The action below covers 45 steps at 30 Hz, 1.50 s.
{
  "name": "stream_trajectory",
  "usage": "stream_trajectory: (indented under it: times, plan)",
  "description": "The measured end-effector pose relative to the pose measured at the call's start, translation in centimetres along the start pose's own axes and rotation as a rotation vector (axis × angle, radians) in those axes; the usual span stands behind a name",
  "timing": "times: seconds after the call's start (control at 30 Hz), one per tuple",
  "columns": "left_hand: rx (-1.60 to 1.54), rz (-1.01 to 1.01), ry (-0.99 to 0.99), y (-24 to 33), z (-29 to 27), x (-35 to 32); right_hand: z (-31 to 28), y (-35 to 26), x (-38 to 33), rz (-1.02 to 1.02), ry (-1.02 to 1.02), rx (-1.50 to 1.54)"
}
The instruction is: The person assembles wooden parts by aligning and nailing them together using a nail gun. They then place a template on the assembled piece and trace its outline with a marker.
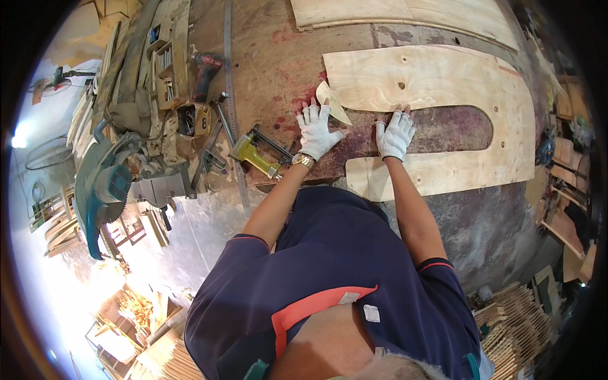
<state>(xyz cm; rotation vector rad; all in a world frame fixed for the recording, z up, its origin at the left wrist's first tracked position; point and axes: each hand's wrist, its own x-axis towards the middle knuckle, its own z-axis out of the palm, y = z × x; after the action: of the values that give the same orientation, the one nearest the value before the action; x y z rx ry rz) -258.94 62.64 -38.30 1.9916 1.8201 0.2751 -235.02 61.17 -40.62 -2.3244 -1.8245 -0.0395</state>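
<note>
A large U-shaped plywood panel (506,139) lies on the stained worktable (272,76), its long rounded slot opening to the left. My right hand (396,135), in a white fingerless glove, rests flat at the slot. Its fingertips reach the slot's upper edge, and the fingers are stretched out. My left hand (318,132), gloved the same way, lies palm down with fingers spread. Its fingertips are by a thin curved wood offcut (334,104); whether they touch it I cannot tell. Just left of that wrist lies a yellow nail gun (255,154).
A long metal ruler (229,82) crosses the table on the left. Beyond it are a cordless drill (206,75), a small box (193,120) and a teal saw (111,183) with a bare toothed blade. More plywood (405,14) lies along the far edge. Wood strips (516,323) are stacked low right.
</note>
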Motion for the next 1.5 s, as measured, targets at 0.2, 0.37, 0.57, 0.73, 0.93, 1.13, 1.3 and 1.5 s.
stream_trajectory:
  times: [0.2,0.37,0.57,0.73,0.93,1.13,1.3,1.5]
  plan:
    - [0.119,-0.05,0.087,2.3,1.2,2.3,0.0,-0.1,0.0,0.017,-0.067,-0.005]
    - [0.161,-0.056,0.153,-0.2,0.0,3.1,0.1,-0.2,-0.1,-0.019,0.039,0.003]
    - [0.14,0.108,0.276,-4.8,-1.2,6.8,0.2,-0.1,-0.1,-0.015,-0.009,0.001]
    - [0.128,0.231,0.198,-5.3,-1.5,8.3,0.3,-0.1,-0.1,-0.029,-0.013,-0.031]
    - [0.139,0.244,0.13,-5.4,-1.8,8.2,0.4,-0.1,-0.2,-0.045,0.006,-0.024]
    - [0.219,0.229,0.117,-5.2,-1.4,8.1,0.4,0.0,-0.2,-0.043,-0.026,-0.059]
    - [0.206,0.218,0.135,-5.3,-1.0,8.3,0.6,0.0,-0.1,-0.041,-0.016,-0.03]
    - [0.158,0.214,0.156,-5.1,-0.8,8.1,-0.4,-0.4,0.0,0.01,-0.022,0.037]
